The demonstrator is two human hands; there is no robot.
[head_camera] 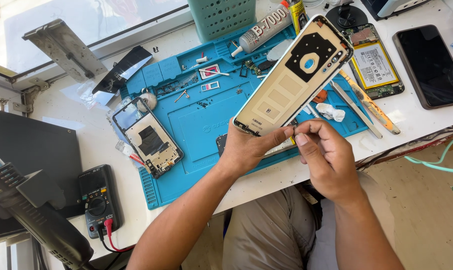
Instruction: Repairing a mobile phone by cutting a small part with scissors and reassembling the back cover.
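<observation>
Beige plastic phone back cover (291, 75): light, thin, flexes; left hand (249, 147) grips near edge, right hand (324, 155) pinches its corner.

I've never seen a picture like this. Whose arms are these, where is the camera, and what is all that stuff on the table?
The camera sits on the person's head and looks down, so the two bare arms coming up from the bottom are that person's own. The left hand holds up a phone back cover, its inner side facing the camera. The right hand pinches at the cover's lower edge with its fingertips; whatever it grips there is too small to tell.

Below lies a blue work mat on a white table. On the mat rest an opened phone frame, small screws and parts, and a tube of glue. To the right are a phone with its battery exposed, a dark phone lying flat and flat prying tools. At the lower left sits a multimeter with a red lead.
</observation>
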